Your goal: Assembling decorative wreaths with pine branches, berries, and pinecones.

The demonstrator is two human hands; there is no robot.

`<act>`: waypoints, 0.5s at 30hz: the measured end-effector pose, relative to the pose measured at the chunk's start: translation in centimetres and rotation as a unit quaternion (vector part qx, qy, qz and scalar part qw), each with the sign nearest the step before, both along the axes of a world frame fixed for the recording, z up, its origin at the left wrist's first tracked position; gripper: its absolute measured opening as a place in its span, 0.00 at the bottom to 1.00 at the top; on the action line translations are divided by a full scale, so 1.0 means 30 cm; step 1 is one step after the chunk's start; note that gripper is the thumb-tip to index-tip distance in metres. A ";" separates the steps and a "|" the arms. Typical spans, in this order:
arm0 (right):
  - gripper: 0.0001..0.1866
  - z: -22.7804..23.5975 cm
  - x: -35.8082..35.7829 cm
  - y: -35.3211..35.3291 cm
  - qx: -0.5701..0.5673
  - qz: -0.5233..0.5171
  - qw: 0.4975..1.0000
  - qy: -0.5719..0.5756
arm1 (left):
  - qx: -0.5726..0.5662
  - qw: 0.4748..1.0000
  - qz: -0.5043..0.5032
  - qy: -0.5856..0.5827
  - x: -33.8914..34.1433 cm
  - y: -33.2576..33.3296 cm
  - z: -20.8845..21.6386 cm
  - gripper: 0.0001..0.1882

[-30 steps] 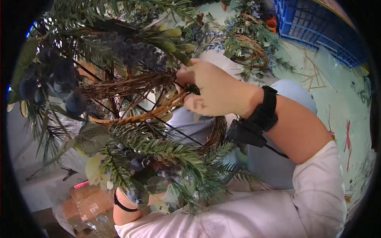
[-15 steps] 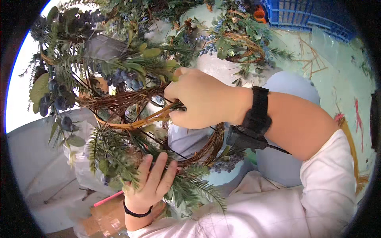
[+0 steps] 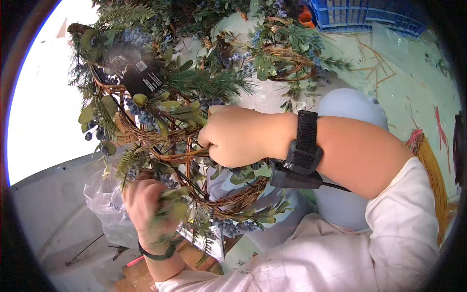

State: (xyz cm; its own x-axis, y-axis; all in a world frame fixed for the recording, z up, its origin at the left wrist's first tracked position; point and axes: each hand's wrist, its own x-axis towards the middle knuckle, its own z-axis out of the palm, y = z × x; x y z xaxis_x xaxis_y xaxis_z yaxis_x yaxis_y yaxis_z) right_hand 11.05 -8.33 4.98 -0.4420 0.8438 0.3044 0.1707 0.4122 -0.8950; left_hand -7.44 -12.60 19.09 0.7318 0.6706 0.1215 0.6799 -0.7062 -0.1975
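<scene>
A twig wreath [image 3: 233,200], dressed with green leaves, fir-like sprigs and blue berries, hangs tilted before me. My right hand [image 3: 233,136] is closed in a fist around a bare vine stem of its upper ring. Down at the lower left rim, my left hand [image 3: 151,204] touches the greenery; its fingers are bent and smeared by motion, with blurred leaves across them. A black tag [image 3: 142,80] dangles among the upper sprigs. Berry clusters [image 3: 236,227] hang from the lower ring.
Another wreath [image 3: 292,63] lies on the pale green floor, beside heaped greenery [image 3: 194,19]. A blue crate [image 3: 365,17] stands at the far right, near loose sticks [image 3: 379,68]. A grey bin wall [image 3: 63,199], plastic bag [image 3: 109,209] and cardboard [image 3: 141,280] sit at left.
The wreath has turned, swinging its black tag into view and its left side inward. My left hand has moved left and its spread fingers have bent. My right hand keeps its grip, slightly lower.
</scene>
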 end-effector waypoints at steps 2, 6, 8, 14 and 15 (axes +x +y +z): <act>0.09 -0.011 -0.003 0.007 0.051 0.013 0.997 -0.059 | 0.014 0.983 -0.030 0.183 0.076 -0.002 -0.029 0.09; 0.08 -0.005 -0.007 0.003 0.045 0.011 0.998 -0.043 | 0.012 0.959 -0.120 0.256 0.095 0.013 -0.162 0.13; 0.07 -0.003 0.002 0.004 0.035 0.029 0.996 -0.079 | 0.015 0.966 -0.120 0.230 0.092 0.008 -0.174 0.15; 0.07 0.001 0.018 0.001 0.050 0.047 0.994 -0.087 | 0.073 0.984 -0.095 0.132 0.047 -0.011 -0.173 0.22; 0.07 -0.004 0.012 0.003 0.050 0.048 0.994 -0.087 | 0.041 0.987 -0.060 0.141 0.061 -0.003 -0.165 0.22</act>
State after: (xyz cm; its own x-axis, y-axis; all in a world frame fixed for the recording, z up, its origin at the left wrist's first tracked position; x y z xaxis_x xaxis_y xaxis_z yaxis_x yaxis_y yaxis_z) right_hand 11.41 -8.26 4.87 -0.5721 0.7645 0.2971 0.2750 0.5200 -0.8087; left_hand -5.62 -12.69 14.13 0.8179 0.5734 -0.0482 0.5020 -0.7521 -0.4270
